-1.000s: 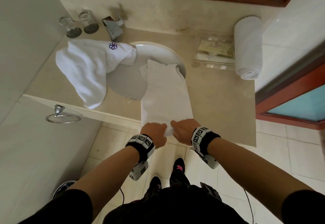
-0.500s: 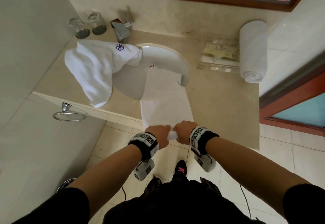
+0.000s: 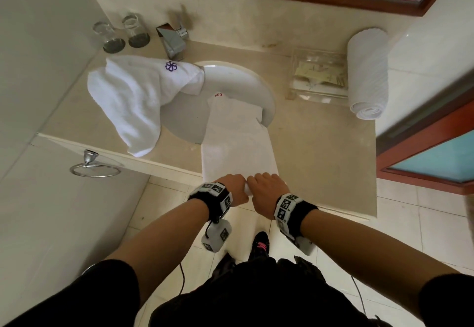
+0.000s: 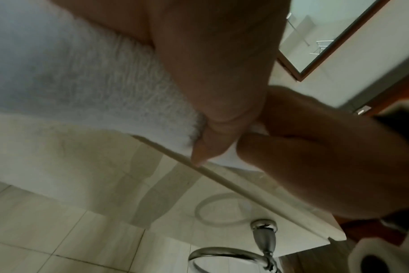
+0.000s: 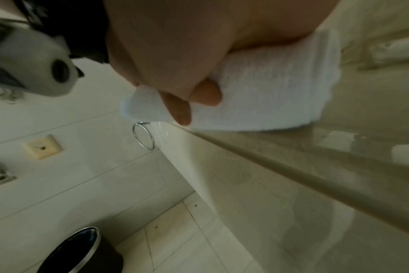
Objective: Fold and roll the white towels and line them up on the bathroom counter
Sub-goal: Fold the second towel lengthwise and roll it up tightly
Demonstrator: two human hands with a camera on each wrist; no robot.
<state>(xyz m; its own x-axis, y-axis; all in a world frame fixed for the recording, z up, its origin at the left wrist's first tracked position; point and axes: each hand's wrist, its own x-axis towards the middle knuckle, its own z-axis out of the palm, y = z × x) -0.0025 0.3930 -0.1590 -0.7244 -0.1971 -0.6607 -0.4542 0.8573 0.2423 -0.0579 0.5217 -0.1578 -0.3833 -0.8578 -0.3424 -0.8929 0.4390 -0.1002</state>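
A white towel folded into a long strip [image 3: 236, 139] lies on the beige counter [image 3: 320, 152], its far end drooping into the sink basin [image 3: 246, 83]. Both hands sit side by side at its near end by the counter's front edge. My left hand [image 3: 234, 188] and my right hand [image 3: 264, 188] each curl their fingers around the small rolled start of the towel [image 4: 105, 96] [image 5: 268, 88]. A finished rolled towel [image 3: 368, 72] lies at the back right. A loose white towel with a purple emblem [image 3: 136, 96] is draped left of the sink.
Two glasses [image 3: 121, 35] and a chrome faucet [image 3: 171, 42] stand at the back left. A clear tray with sachets [image 3: 318, 78] sits beside the rolled towel. A towel ring [image 3: 95, 167] hangs under the counter's left side, a bin [image 5: 77, 253] on the floor.
The hands have rolled the near end a little further onto the counter, and the towel's far end has slid slightly toward me. The head view has shifted.
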